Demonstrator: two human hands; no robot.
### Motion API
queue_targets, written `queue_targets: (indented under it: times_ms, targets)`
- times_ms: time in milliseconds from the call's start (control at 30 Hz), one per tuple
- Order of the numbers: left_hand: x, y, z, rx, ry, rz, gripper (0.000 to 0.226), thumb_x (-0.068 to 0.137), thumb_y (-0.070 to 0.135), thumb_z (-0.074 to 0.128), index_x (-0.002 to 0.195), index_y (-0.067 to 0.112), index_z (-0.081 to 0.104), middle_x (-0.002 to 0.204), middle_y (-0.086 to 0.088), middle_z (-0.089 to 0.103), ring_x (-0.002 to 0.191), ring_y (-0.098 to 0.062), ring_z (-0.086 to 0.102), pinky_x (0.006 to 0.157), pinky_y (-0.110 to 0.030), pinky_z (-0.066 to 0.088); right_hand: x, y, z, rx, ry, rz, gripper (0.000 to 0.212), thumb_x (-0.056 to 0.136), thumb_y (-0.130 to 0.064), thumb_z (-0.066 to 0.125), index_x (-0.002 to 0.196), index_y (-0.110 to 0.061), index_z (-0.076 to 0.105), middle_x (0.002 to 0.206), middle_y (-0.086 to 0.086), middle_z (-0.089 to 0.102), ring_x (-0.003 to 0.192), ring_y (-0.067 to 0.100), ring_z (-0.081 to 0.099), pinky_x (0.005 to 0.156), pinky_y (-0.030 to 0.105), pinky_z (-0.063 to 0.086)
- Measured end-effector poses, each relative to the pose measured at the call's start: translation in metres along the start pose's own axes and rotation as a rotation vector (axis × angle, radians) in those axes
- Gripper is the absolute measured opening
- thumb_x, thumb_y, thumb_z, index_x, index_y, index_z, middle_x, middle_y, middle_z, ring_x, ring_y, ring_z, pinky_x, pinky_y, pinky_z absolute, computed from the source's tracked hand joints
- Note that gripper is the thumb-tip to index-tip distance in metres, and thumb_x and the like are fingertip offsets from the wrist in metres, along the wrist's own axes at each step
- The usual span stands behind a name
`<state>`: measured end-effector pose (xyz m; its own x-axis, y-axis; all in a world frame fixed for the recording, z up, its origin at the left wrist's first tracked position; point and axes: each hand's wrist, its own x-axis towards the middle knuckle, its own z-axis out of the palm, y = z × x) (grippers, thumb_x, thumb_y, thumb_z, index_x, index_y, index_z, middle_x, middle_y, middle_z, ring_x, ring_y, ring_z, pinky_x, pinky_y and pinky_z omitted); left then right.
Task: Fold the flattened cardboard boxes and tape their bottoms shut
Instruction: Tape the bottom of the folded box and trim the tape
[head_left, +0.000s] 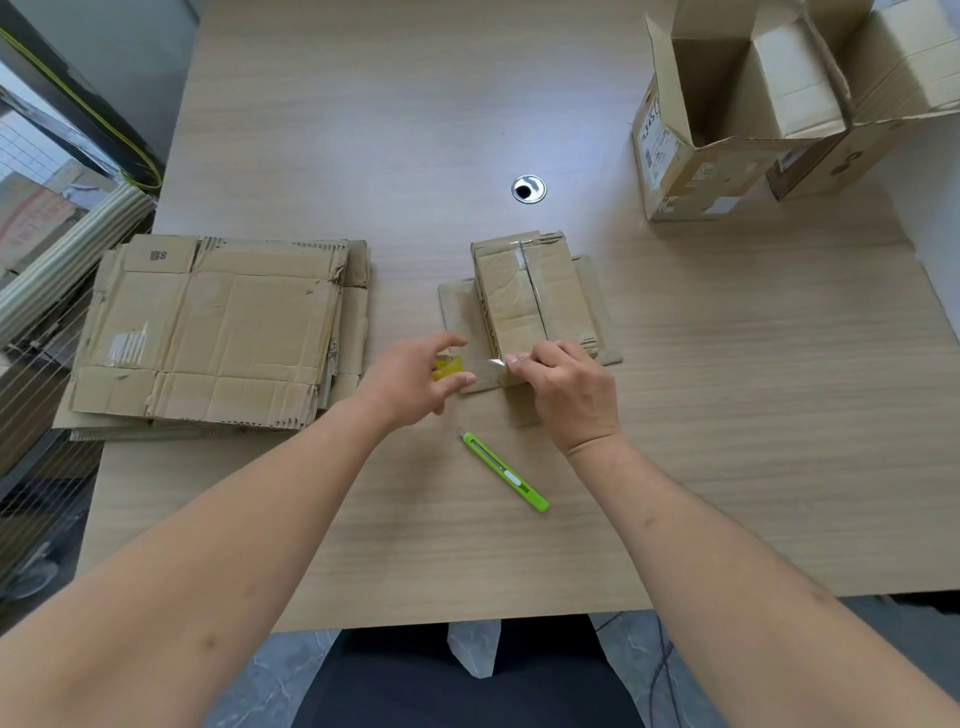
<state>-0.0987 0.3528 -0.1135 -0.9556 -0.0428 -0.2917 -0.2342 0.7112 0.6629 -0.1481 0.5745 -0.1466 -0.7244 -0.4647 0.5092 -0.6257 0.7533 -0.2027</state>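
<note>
A small folded cardboard box (530, 296) stands bottom up in the middle of the table, its open top flaps splayed flat around it. Clear tape runs along its centre seam. My left hand (415, 376) holds a yellowish roll of clear tape (448, 367) just left of the box's near end. My right hand (569, 387) pinches the free end of the tape (497, 364) at the box's near edge. A stack of flattened cardboard boxes (218, 332) lies at the left of the table.
A green utility knife (506, 472) lies on the table in front of my hands. Open cardboard boxes (727, 119) stand at the far right corner. A round cable grommet (528, 188) sits behind the small box. Railings and stored goods line the left side.
</note>
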Motion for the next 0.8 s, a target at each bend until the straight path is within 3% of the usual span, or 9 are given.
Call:
queue_targets:
  times_ms: [67,133,267,400,467,533,600,700,800]
  targets:
    - [-0.004,0.001,-0.002,-0.046,-0.039,0.025,0.041,0.096,0.042,0.073,0.134,0.034,0.059,0.057,0.001,0.07,0.062,0.004,0.06,0.067,-0.015,0.043,0.0,-0.003,-0.001,-0.015,0.002,0.031,0.017,0.098,-0.023,0.066,0.085,-0.027,0.076,0.073,-0.006,0.06,0.07,0.021,0.058,0.044,0.03,0.043]
    - [-0.008,0.003,-0.005,-0.082,-0.062,0.038,0.029,0.099,0.038,0.069,0.127,0.033,0.061,0.059,0.002,0.071,0.057,0.001,0.057,0.063,-0.022,0.043,-0.001,-0.007,-0.004,-0.017,-0.006,0.067,0.018,0.099,-0.025,0.065,0.085,-0.026,0.076,0.075,-0.005,0.061,0.071,0.021,0.059,0.043,0.03,0.042]
    - [-0.009,0.009,-0.008,-0.047,-0.001,0.013,0.005,0.1,0.026,0.065,0.106,0.026,0.065,0.059,0.004,0.071,0.05,0.0,0.055,0.06,-0.027,0.043,0.002,-0.017,-0.012,0.063,-0.111,0.131,0.022,0.096,-0.029,0.055,0.093,-0.024,0.076,0.083,-0.005,0.063,0.08,0.022,0.062,0.047,0.031,0.046]
    - [-0.007,0.015,-0.005,-0.044,0.077,-0.029,0.002,0.097,0.026,0.065,0.098,0.028,0.065,0.057,0.006,0.071,0.053,-0.004,0.061,0.06,-0.025,0.049,0.008,-0.021,-0.023,0.235,-0.24,0.201,0.024,0.089,-0.028,0.069,0.112,-0.021,0.073,0.103,-0.004,0.065,0.099,0.021,0.061,0.067,0.032,0.052]
    - [-0.006,0.016,-0.004,-0.048,0.1,-0.046,0.003,0.095,0.027,0.066,0.094,0.029,0.066,0.057,0.006,0.07,0.053,-0.004,0.062,0.06,-0.026,0.05,0.003,-0.024,-0.028,0.284,-0.202,0.156,0.019,0.091,-0.023,0.071,0.108,-0.017,0.071,0.105,-0.002,0.063,0.101,0.021,0.059,0.071,0.03,0.05]
    - [-0.005,0.019,-0.004,-0.04,0.13,-0.06,0.004,0.092,0.027,0.067,0.09,0.03,0.067,0.056,0.006,0.07,0.051,-0.002,0.062,0.059,-0.026,0.049,-0.007,-0.025,-0.026,0.266,-0.165,0.105,0.007,0.091,-0.02,0.071,0.098,-0.016,0.07,0.096,-0.001,0.06,0.09,0.021,0.057,0.066,0.03,0.048]
    - [-0.005,0.021,-0.004,-0.031,0.147,-0.068,0.004,0.091,0.027,0.068,0.088,0.029,0.069,0.057,0.006,0.071,0.049,0.0,0.059,0.057,-0.026,0.048,-0.019,-0.03,-0.023,0.318,-0.325,0.142,0.011,0.088,-0.024,0.075,0.091,-0.017,0.067,0.088,-0.002,0.055,0.084,0.022,0.056,0.062,0.035,0.051]
    - [-0.005,0.023,-0.004,-0.038,0.15,-0.069,0.004,0.091,0.027,0.068,0.087,0.028,0.07,0.059,0.005,0.072,0.043,0.001,0.054,0.057,-0.027,0.051,-0.029,-0.035,-0.02,0.315,-0.819,0.244,0.035,0.078,-0.046,0.084,0.095,-0.022,0.065,0.092,-0.006,0.052,0.087,0.019,0.056,0.067,0.031,0.043]
    - [-0.004,0.022,-0.002,-0.049,0.167,-0.061,0.006,0.092,0.029,0.07,0.086,0.028,0.07,0.059,0.005,0.072,0.041,0.003,0.052,0.058,-0.029,0.052,-0.041,-0.039,-0.015,0.23,-1.01,0.324,0.046,0.072,-0.052,0.087,0.097,-0.025,0.059,0.102,-0.002,0.06,0.094,0.02,0.058,0.072,0.032,0.045]
